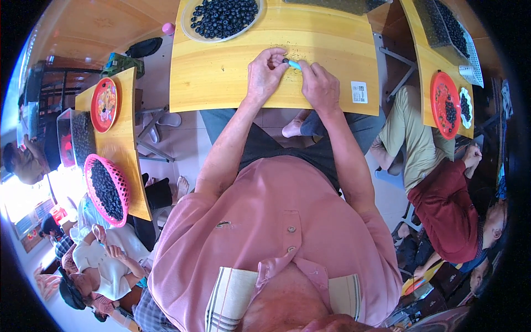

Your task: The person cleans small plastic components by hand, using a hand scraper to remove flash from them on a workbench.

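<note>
Right, both hands meet over the yellow table (221,83): the left hand (264,74) pinches a small dark round fruit (285,61) in its fingertips, while the right hand (319,86) grips a pale blue tool (295,65) whose tip touches that fruit. Beyond them, a white plate (188,30) piled with dark fruits sits at the table's far edge.

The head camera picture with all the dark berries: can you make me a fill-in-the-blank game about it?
1. The left hand pinches one small dark ____.
2. The right hand holds a thin tool coloured light ____.
3. Both hands work above a ____ wooden table.
4. The plate behind the hands is full of dark ____.

Missing words: berry; blue; yellow; berries.
</note>
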A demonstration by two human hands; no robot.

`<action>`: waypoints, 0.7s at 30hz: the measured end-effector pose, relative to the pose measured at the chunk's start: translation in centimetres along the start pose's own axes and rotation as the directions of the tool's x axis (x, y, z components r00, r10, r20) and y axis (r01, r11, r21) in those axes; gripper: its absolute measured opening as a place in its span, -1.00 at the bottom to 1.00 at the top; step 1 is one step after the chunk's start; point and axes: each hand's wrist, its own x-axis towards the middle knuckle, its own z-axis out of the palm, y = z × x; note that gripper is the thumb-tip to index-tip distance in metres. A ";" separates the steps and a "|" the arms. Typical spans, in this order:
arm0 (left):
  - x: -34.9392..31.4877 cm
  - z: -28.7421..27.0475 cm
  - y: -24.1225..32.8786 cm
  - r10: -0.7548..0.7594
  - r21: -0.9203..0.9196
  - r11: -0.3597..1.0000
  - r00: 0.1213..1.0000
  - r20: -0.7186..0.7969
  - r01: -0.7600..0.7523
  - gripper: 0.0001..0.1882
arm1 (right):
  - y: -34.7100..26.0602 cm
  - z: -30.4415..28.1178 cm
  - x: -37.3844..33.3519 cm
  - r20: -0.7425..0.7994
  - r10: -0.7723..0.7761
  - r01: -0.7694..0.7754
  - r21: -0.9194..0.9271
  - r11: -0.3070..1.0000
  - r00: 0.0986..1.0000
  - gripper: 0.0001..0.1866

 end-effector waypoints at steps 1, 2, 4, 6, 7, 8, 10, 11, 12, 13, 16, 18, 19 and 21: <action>0.0 0.1 -0.1 0.000 -0.071 0.997 1.000 -0.002 0.000 -0.65 | 0.0 0.0 0.0 -0.005 0.017 -0.017 0.008 1.000 1.000 -0.71; -0.1 0.1 -0.1 0.000 -0.142 0.990 1.000 -0.003 -0.001 -0.66 | 0.1 0.1 0.1 -0.005 0.017 -0.017 0.008 1.000 1.000 -0.71; -0.3 0.1 -0.1 0.001 -0.157 0.988 1.000 -0.015 -0.003 -0.66 | 0.3 0.1 0.3 0.041 0.124 -0.122 -0.055 0.991 0.991 -0.72; -0.3 0.1 0.0 0.002 -0.171 0.985 1.000 -0.024 -0.006 -0.66 | 0.3 0.1 0.2 0.044 0.120 -0.117 -0.057 0.991 0.992 -0.72; -0.2 0.0 -0.1 -0.005 -0.175 0.985 1.000 -0.023 0.001 -0.65 | 0.4 0.2 0.2 0.048 0.110 -0.108 -0.057 0.993 0.993 -0.72; -0.1 0.0 -0.2 -0.013 -0.179 0.984 1.000 -0.021 0.009 -0.64 | 0.4 0.3 0.2 0.045 0.109 -0.107 -0.057 0.993 0.993 -0.72; -0.1 -0.2 -0.2 0.025 -0.132 0.991 0.999 -0.027 -0.028 -0.64 | 0.5 0.2 0.2 0.071 0.111 -0.107 -0.050 0.993 0.991 -0.74; -0.1 -0.2 -0.2 0.061 -0.086 0.994 0.998 -0.030 -0.063 -0.64 | 0.4 0.2 0.3 0.069 0.108 -0.105 -0.050 0.993 0.992 -0.74; -0.1 -0.3 0.0 0.063 -0.086 0.994 0.997 -0.032 -0.066 -0.64 | 0.3 0.1 0.4 0.054 0.090 -0.088 -0.044 0.995 0.994 -0.76; 0.1 -0.3 0.2 0.028 -0.123 0.992 0.999 -0.046 -0.033 -0.66 | 0.1 -0.1 0.5 0.035 0.070 -0.069 -0.038 0.997 0.997 -0.77; -0.3 -0.3 0.1 0.011 -0.124 0.992 0.997 -0.072 -0.020 -0.69 | -0.1 -0.1 0.4 0.018 0.055 -0.054 -0.019 0.998 0.998 -0.77; -0.4 -0.2 -0.4 0.039 -0.074 0.996 0.996 -0.075 -0.044 -0.74 | 0.1 0.0 0.2 -0.005 0.044 -0.044 -0.024 0.999 0.999 -0.76; -0.4 0.0 0.0 0.070 -0.044 0.996 0.996 -0.063 -0.073 -0.75 | 0.3 0.1 0.1 -0.012 0.048 -0.048 -0.035 0.998 0.999 -0.75; -0.4 -0.2 0.4 0.093 -0.020 0.995 0.995 -0.047 -0.094 -0.77 | 0.4 0.2 -0.3 -0.011 0.041 -0.041 -0.037 0.998 0.999 -0.74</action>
